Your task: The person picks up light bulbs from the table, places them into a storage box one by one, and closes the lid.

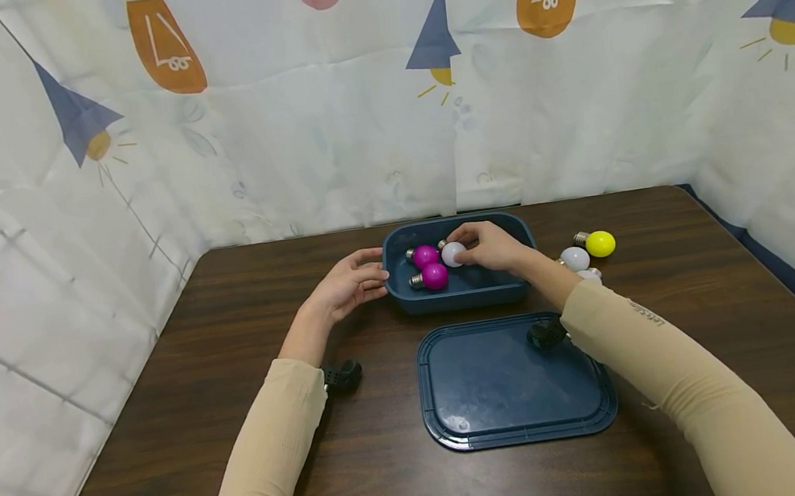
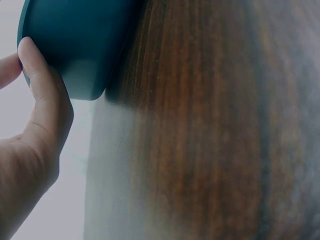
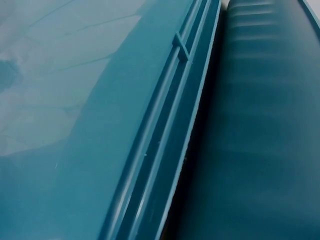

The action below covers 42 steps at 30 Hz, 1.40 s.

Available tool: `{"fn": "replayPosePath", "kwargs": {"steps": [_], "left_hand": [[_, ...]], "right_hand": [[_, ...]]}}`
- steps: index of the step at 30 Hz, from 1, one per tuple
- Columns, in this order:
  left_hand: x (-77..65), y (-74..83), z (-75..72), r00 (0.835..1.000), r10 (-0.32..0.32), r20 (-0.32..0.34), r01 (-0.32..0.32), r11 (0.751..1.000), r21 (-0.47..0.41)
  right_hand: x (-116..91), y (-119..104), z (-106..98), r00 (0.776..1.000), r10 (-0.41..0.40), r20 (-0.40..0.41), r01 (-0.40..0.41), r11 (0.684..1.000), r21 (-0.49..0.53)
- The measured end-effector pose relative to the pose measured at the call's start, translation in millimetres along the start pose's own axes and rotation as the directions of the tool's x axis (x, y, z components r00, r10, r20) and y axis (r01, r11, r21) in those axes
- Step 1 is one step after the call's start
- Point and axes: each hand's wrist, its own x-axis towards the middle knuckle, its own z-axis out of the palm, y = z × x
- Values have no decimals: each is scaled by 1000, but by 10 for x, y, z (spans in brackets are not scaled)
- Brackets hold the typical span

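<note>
A dark blue plastic bin stands at the back of the table, with two magenta light bulbs lying inside at its left. My right hand reaches over the bin and pinches a white light bulb between thumb and fingers, right beside the magenta ones. Loosely extended, the fingers of my left hand touch the bin's left end. The left wrist view has a fingertip against the bin's outer wall just at the rim. The right hand is outside its own wrist view.
A dark blue lid lies flat on the brown table in front of the bin, under the right forearm. Right of the bin are a yellow bulb and white bulbs, partly hidden by the right arm. A printed curtain hangs behind.
</note>
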Motion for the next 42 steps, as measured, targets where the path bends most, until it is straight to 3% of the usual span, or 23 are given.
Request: {"fn": "replayPosePath", "kwargs": {"steps": [20,42], "left_hand": [[8,-6,0,1000,-1,0,1,1000,-2],[-8,11,4,1000,-1,8,2,1000,-3]], "right_hand": [[-4,17,-5,1000,7,14,-7,1000,-26],[-194,-7,-230,998,-57,35,59,997,-49]]}}
